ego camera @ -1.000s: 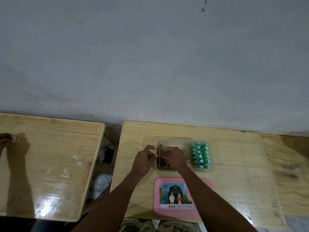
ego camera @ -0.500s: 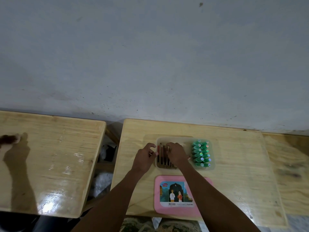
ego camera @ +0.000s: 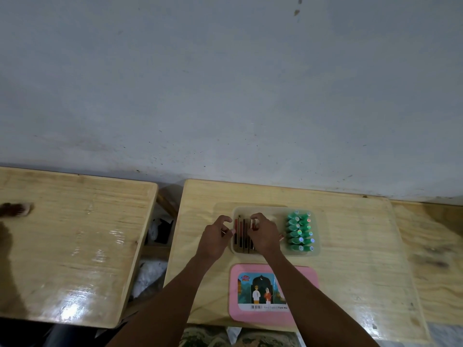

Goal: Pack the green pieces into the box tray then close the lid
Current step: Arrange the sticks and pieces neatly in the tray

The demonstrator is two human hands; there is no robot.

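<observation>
A pale translucent box tray (ego camera: 316, 252) lies on the wooden table (ego camera: 350, 246). Several green pieces (ego camera: 299, 231) stand packed in two rows in its right part. Dark red and brown sticks (ego camera: 241, 236) lie side by side in its left part. My left hand (ego camera: 215, 237) hovers at the tray's left rim, fingers curled, pinching something thin that I cannot make out. My right hand (ego camera: 263, 234) rests over the sticks, fingertips on their far ends. The pink lid (ego camera: 300, 316), with a picture label, lies flat on the table just in front of the tray.
A second wooden table (ego camera: 75, 246) stands to the left across a narrow gap. Another person's hand (ego camera: 15, 209) rests at its far left edge. A grey wall (ego camera: 225, 83) rises right behind both tables. A further table surface (ego camera: 436, 259) adjoins on the right.
My right hand has shifted slightly left and forward over the sticks. My left hand has stayed at the tray's left rim. The green pieces and the lid have not moved.
</observation>
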